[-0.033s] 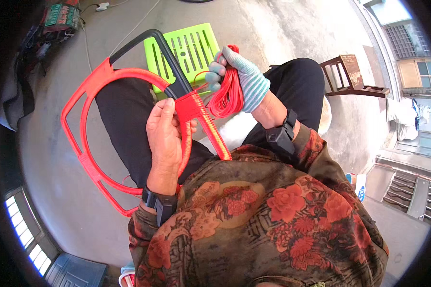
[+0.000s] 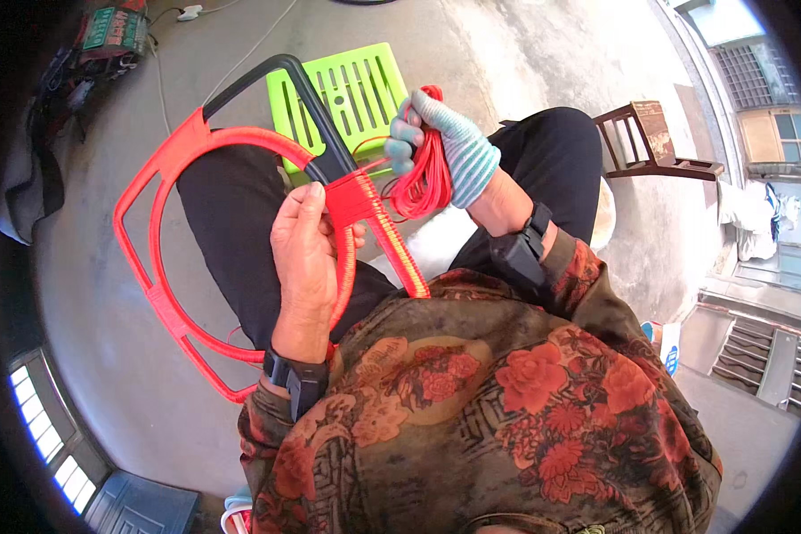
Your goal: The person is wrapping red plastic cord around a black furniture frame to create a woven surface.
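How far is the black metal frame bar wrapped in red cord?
Partly: red cord covers the black metal frame bar below the left hand; upper stretch bare.

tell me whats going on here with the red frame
A seated person is wrapping red cord around a metal frame resting on their lap. The bare left hand grips the frame at the wrapped section, while the gloved right hand holds a bundle of the cord, a strand running to the wrap. Most of the frame is covered red; one black bar is bare. A green stool stands beyond the knees.

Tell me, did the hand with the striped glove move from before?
No. The gloved right hand sits at the same spot beside the green stool, gripping the red cord bundle.
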`<state>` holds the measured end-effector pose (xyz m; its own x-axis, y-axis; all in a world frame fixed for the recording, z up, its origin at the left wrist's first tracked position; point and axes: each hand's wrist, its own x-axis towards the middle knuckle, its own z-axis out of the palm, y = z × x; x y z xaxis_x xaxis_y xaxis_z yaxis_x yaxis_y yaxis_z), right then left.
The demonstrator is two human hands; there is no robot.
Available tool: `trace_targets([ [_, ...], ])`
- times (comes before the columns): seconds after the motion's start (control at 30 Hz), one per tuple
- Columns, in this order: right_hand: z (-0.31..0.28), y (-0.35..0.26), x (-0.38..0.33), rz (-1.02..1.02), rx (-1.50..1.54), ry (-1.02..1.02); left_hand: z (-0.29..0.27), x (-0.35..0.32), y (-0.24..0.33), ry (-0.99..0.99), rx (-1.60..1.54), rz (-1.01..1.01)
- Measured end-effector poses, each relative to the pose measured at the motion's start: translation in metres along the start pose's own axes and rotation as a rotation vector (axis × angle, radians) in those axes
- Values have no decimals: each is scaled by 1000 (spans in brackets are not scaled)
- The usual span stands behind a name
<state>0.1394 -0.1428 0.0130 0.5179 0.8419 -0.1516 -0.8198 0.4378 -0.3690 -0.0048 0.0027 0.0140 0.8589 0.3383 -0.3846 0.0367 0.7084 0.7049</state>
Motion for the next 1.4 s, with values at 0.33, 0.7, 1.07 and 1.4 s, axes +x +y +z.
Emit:
trace_targets([
  [0.33, -5, -40, -9, 109, -1826, 556, -10, 6, -10, 23, 152, 7],
  [0.7, 80, 26, 23, -1089, -2391, -376, 2, 2, 1, 101, 88, 332],
  [1.07, 4, 14, 13, 27, -1101, 203, -21, 15, -14, 140, 202, 333],
  [1.4, -8, 37, 20, -122, -1813, -26, -11, 16, -10, 93, 94, 97],
])
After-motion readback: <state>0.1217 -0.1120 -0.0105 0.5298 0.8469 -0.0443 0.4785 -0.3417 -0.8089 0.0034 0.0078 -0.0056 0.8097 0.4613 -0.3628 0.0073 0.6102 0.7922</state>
